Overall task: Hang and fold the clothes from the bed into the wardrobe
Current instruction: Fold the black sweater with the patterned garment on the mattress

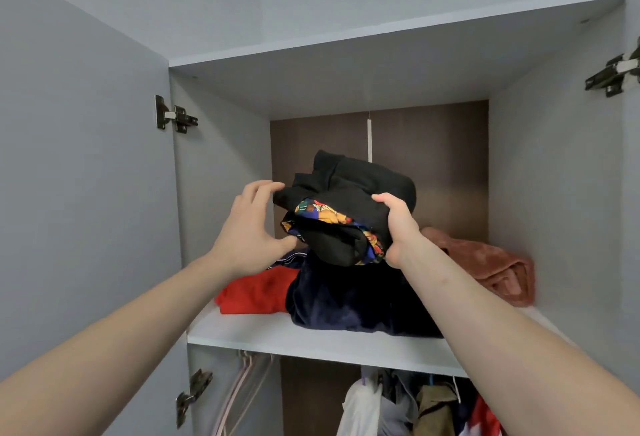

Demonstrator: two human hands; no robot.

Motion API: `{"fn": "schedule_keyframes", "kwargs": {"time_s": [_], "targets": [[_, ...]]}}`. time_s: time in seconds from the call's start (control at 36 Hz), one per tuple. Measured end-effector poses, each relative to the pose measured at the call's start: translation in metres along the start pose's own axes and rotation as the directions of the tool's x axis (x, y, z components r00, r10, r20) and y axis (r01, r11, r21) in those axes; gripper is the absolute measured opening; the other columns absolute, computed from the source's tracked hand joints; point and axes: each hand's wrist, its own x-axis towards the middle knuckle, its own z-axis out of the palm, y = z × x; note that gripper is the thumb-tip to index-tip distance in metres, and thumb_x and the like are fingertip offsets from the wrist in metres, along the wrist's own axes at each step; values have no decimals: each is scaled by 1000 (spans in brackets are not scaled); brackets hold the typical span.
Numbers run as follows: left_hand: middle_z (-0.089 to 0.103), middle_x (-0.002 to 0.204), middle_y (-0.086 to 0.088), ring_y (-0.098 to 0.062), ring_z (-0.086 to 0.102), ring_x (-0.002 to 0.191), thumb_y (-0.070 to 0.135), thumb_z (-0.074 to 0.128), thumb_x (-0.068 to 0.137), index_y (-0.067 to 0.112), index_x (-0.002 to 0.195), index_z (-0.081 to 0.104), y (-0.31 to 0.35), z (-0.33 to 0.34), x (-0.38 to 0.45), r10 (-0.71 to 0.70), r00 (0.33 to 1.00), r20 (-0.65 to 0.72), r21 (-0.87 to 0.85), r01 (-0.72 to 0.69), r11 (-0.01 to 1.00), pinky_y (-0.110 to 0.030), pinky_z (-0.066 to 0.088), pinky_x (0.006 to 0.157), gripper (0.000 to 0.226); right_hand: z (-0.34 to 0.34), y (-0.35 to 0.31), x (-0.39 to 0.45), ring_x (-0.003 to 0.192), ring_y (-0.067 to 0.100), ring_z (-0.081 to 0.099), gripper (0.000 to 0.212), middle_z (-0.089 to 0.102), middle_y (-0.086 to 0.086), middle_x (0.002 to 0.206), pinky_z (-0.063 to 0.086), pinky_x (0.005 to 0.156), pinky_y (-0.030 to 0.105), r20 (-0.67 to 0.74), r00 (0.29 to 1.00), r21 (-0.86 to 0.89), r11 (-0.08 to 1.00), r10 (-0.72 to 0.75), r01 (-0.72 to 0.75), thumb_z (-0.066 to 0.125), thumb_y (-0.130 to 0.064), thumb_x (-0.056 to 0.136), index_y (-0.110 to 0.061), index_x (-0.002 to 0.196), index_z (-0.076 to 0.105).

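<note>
Right grip: right hand (394,228) clamped on the near right edge of the bundle (349,200); thumb on top, fingers beneath.
Left grip: left hand (249,228) spread, fingers loose, fingertips at the bundle's left side; clasps nothing.
Bundle: folded black cloth around a printed piece, held over the navy garment (349,300), apparently touching it.
Handling: best lowered flat and square onto the navy garment, left palm steadying the loose side; soft folds likely to slump.
Shelf (311,338): white; red garment (259,293) left, pink one (491,269) right.
Below: hangers (242,383), hung clothes (415,408).
Wardrobe: grey, doors open, hinge (175,117).
</note>
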Motion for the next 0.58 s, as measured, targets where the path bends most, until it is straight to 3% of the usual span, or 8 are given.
{"fn": "schedule_keyframes", "kwargs": {"time_s": [0.14,0.22,0.33,0.47,0.58], "targets": [[32,154,8,-24,32,136,38,86,65,29,149,40,-18,9,17,31,997,67,147,-40,988,-32,32,111,96,45,9,32,97,34,70,74,70,10,112,58,91,48,47,998,0,1000,29,-29,85,-38,60,-15,125,57],[26,160,8,-24,24,142,42,85,66,32,153,34,-30,13,29,-25,989,144,250,-12,968,-43,36,113,101,69,11,52,100,35,68,77,68,11,115,57,94,47,83,995,-24,999,47,-45,85,-37,60,-14,128,55],[24,162,7,-25,23,144,41,83,68,31,154,33,-47,22,45,-101,980,173,315,42,948,-46,35,114,100,94,11,85,111,36,63,81,64,11,125,53,100,48,109,992,-52,997,59,-54,84,-39,61,-13,131,53],[26,160,5,-28,28,141,57,63,58,32,153,33,-71,32,66,-190,961,199,315,121,941,-44,36,113,103,117,10,135,117,36,60,83,62,11,131,50,104,48,137,988,-106,993,69,-55,83,-40,65,-12,136,51],[30,157,6,-27,32,137,69,50,50,31,152,34,-92,45,74,-235,950,205,315,164,935,-36,35,112,110,131,15,177,111,34,62,77,62,10,127,51,101,47,141,984,-165,983,106,-82,81,-40,68,-12,134,52]]}}
